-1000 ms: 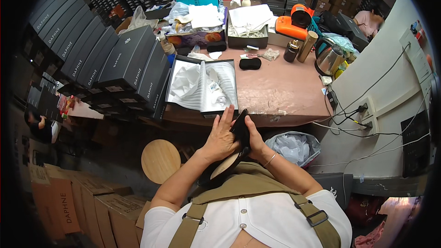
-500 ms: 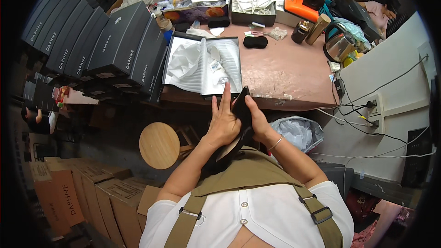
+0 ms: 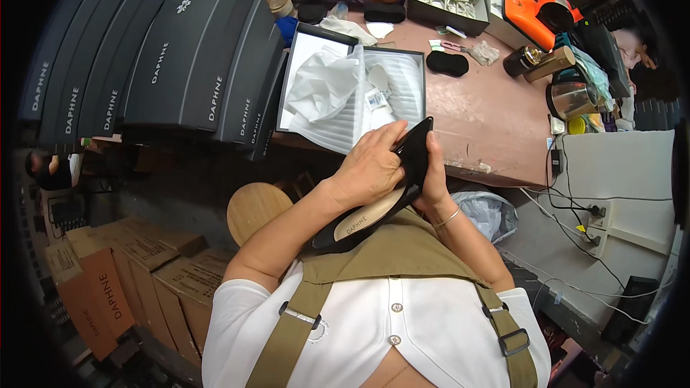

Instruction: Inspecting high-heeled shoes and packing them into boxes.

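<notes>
A black pointed shoe with a beige insole is held up just in front of my chest, its toe aimed at the table. From its right side my right hand grips it, thumb along the edge near the toe. My left hand is closed over the shoe's opening, its fingertips curled in and partly hidden. Just beyond my hands, an open shoebox lies on the table's front edge. White tissue paper and a small white packet lie in it.
Dark grey shoeboxes stand stacked at the left. On the pink table are a black oval pad, an orange device and a kettle. Below are a round stool, brown cartons and a lined bin.
My left hand's raised fingers have folded down onto the shoe. The shoe has tilted to show more insole. My view has shifted, bringing the shoebox and table closer.
</notes>
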A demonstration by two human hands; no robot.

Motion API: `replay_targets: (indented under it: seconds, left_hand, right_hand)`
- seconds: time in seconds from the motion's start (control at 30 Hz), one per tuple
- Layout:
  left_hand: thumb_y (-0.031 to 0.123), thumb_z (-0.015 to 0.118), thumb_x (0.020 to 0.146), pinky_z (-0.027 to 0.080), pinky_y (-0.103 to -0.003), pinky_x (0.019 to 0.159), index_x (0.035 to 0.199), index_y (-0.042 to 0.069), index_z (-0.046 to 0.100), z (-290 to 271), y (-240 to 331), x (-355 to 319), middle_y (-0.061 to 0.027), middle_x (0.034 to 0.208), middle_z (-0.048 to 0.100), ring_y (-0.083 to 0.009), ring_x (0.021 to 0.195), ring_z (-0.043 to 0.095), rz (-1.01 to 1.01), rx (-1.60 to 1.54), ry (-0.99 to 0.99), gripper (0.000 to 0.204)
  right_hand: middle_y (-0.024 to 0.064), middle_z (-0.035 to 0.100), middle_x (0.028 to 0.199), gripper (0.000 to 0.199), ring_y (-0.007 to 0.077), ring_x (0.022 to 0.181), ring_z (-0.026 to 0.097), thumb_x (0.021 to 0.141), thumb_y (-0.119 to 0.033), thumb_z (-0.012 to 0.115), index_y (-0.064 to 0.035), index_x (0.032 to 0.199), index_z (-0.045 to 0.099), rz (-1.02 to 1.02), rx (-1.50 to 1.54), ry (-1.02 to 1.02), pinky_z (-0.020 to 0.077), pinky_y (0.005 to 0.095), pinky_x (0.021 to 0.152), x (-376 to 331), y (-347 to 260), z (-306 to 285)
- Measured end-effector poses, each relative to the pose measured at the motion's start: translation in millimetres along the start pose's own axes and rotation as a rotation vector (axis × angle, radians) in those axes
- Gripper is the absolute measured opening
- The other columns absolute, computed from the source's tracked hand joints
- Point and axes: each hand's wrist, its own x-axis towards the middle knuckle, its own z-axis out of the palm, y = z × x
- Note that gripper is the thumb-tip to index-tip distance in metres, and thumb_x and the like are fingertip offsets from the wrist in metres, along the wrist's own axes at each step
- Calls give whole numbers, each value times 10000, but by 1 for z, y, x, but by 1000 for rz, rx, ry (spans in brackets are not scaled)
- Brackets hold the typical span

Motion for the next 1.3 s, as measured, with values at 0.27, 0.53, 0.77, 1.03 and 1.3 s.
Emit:
replay_targets:
  seconds: [0.27, 0.53, 0.77, 1.03, 1.3]
  left_hand:
    - [201, 534, 863, 384, -422, 982, 933, -74, 614, -48, -58, 11, -242, 1398, 350, -423, 1141, 483, -260, -53, -285, 295]
    - [346, 491, 969, 467, -397, 959, 1462, 16, 228, -61, -120, -48, -186, 1364, 447, -252, 1177, 533, -581, -1425, 4, 649]
    - [294, 490, 973, 580, -373, 709, 1417, -11, 305, -65, -98, -20, -155, 1198, 562, -225, 948, 635, -775, -1508, 118, 570]
    - [435, 404, 983, 587, -410, 683, 1364, 13, 406, -45, -78, 3, -135, 1091, 609, -221, 884, 641, -975, -1667, 213, 569]
    - [518, 383, 955, 577, -446, 706, 1309, 15, 471, -16, -56, 14, -220, 1187, 579, -313, 967, 634, -1092, -1802, 318, 622]
  right_hand:
    - [54, 651, 886, 481, 153, 781, 638, 955, -500, 448, -51, 1028, 607, 157, 94, 137, 531, 287, 725, 70, 9, 36]
    - [53, 614, 783, 467, 147, 667, 603, 910, -530, 526, -67, 934, 590, 40, -8, 139, 534, 278, 631, 156, -36, 42]
    - [55, 627, 810, 474, 165, 740, 636, 900, -542, 534, -75, 940, 601, 270, 18, 88, 559, 306, 677, 190, -42, 29]
    - [38, 654, 860, 553, 164, 747, 639, 897, -636, 442, -117, 976, 616, 552, -86, -39, 535, 401, 687, 217, -41, -21]
    - [61, 595, 945, 616, 241, 872, 577, 874, -662, 456, -100, 1096, 577, 649, -193, -78, 481, 525, 784, 220, -37, -58]
